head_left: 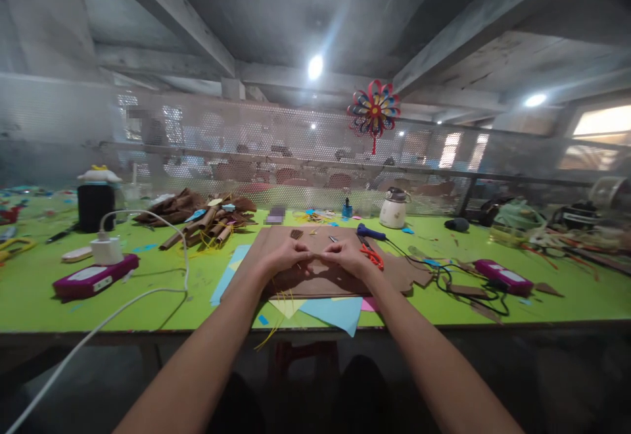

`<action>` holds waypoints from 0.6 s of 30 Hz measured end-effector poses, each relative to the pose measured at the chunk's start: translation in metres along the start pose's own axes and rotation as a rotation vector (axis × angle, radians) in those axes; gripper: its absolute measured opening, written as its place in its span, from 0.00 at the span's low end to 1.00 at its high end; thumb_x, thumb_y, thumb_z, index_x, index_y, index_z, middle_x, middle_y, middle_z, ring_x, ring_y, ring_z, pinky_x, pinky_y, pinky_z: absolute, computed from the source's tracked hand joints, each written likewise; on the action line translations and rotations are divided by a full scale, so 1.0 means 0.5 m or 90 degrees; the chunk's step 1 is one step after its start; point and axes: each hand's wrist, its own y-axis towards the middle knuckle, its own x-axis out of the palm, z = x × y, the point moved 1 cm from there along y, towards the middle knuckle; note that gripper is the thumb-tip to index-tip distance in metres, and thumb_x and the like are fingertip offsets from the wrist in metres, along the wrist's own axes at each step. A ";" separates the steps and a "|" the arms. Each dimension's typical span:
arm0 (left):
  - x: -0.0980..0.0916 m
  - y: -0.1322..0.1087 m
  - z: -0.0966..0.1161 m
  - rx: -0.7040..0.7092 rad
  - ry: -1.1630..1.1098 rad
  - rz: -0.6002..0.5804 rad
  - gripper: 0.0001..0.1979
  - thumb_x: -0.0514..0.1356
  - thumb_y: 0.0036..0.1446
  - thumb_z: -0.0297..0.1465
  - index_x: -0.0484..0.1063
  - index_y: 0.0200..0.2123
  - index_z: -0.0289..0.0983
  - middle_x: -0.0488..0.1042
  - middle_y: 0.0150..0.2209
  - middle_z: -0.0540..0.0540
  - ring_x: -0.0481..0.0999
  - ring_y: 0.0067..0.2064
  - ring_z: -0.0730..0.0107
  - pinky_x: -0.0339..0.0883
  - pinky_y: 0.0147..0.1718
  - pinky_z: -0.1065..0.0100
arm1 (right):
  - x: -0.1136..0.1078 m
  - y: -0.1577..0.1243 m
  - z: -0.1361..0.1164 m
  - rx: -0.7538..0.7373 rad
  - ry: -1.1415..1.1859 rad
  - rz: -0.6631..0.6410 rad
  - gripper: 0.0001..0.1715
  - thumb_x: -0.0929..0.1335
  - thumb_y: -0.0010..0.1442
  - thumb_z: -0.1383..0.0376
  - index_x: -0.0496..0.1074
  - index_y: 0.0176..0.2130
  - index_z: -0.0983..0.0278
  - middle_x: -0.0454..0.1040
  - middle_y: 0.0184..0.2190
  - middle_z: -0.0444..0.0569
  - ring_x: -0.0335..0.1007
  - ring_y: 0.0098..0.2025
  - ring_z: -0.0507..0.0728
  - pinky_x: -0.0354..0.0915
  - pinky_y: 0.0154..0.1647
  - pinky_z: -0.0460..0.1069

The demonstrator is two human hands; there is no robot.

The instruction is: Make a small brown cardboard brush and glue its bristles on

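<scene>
My left hand and my right hand are close together over a sheet of brown cardboard. The fingers of both are pinched, their tips nearly meeting. What lies between them is too small and blurred to make out. A small ridged brown piece shows just behind my left hand. Thin yellow strands trail over the cardboard's near edge below that hand. Beside my right hand lie orange-handled scissors and a blue glue gun. Blue paper sticks out from under the cardboard.
Rolled brown paper pieces are heaped at the back left. Purple power strips stand left and right, with a white cable and a black cord. A white kettle stands behind. A flower ornament hangs beyond.
</scene>
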 end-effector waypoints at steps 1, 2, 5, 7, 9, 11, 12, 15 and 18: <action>0.002 -0.001 0.001 -0.006 -0.004 0.002 0.17 0.58 0.51 0.42 0.74 0.30 0.32 0.76 0.25 0.41 0.74 0.27 0.67 0.64 0.29 0.67 | 0.001 0.001 0.002 -0.003 -0.007 -0.001 0.19 0.69 0.48 0.53 0.73 0.24 0.68 0.65 0.18 0.42 0.53 0.19 0.47 0.49 0.20 0.44; 0.003 -0.002 0.001 -0.008 -0.005 0.006 0.17 0.58 0.51 0.42 0.74 0.30 0.32 0.76 0.25 0.40 0.74 0.26 0.67 0.64 0.28 0.67 | 0.001 0.002 0.004 -0.008 -0.013 -0.002 0.19 0.69 0.48 0.53 0.73 0.24 0.68 0.65 0.18 0.42 0.53 0.19 0.47 0.49 0.20 0.44; 0.003 -0.001 -0.001 0.002 0.008 0.016 0.17 0.58 0.51 0.41 0.74 0.30 0.31 0.76 0.24 0.41 0.73 0.25 0.69 0.63 0.27 0.69 | 0.004 0.006 0.008 -0.030 -0.022 -0.014 0.19 0.68 0.48 0.53 0.74 0.25 0.68 0.66 0.19 0.43 0.54 0.20 0.48 0.50 0.20 0.44; 0.000 -0.001 0.000 0.018 0.031 0.021 0.17 0.57 0.52 0.41 0.74 0.29 0.32 0.75 0.23 0.42 0.71 0.24 0.70 0.61 0.26 0.70 | 0.006 0.006 0.004 -0.042 -0.030 -0.017 0.19 0.68 0.49 0.53 0.75 0.27 0.68 0.66 0.19 0.43 0.54 0.21 0.48 0.50 0.20 0.44; -0.003 0.000 0.002 0.036 0.059 0.022 0.17 0.57 0.51 0.41 0.74 0.27 0.32 0.75 0.23 0.42 0.70 0.24 0.71 0.60 0.25 0.71 | 0.007 0.003 -0.004 -0.042 -0.045 -0.013 0.19 0.68 0.50 0.53 0.76 0.28 0.68 0.65 0.19 0.43 0.53 0.21 0.48 0.49 0.20 0.44; -0.006 0.000 0.004 0.043 0.082 0.026 0.17 0.58 0.51 0.41 0.74 0.26 0.32 0.75 0.24 0.43 0.69 0.24 0.72 0.59 0.24 0.71 | 0.008 0.000 -0.013 -0.034 -0.059 -0.009 0.20 0.67 0.51 0.54 0.76 0.28 0.69 0.63 0.18 0.42 0.51 0.20 0.47 0.48 0.20 0.44; -0.006 0.000 0.005 0.040 0.089 0.029 0.17 0.58 0.50 0.41 0.74 0.26 0.31 0.74 0.24 0.43 0.69 0.24 0.72 0.58 0.24 0.71 | 0.008 -0.002 -0.017 -0.029 -0.062 -0.008 0.20 0.67 0.51 0.54 0.75 0.28 0.69 0.62 0.17 0.42 0.50 0.20 0.47 0.48 0.20 0.44; -0.005 0.000 0.011 0.046 0.122 0.041 0.17 0.58 0.49 0.42 0.75 0.29 0.31 0.74 0.27 0.44 0.69 0.27 0.70 0.58 0.25 0.71 | 0.007 -0.002 -0.023 -0.016 -0.066 -0.013 0.20 0.67 0.51 0.53 0.74 0.27 0.69 0.61 0.17 0.41 0.52 0.21 0.47 0.49 0.21 0.44; 0.003 -0.005 0.021 0.054 0.169 0.047 0.19 0.57 0.50 0.43 0.74 0.29 0.31 0.73 0.25 0.44 0.68 0.26 0.70 0.56 0.25 0.70 | 0.007 0.000 -0.021 -0.012 -0.069 -0.016 0.19 0.68 0.50 0.53 0.72 0.25 0.68 0.62 0.18 0.41 0.53 0.21 0.47 0.50 0.21 0.44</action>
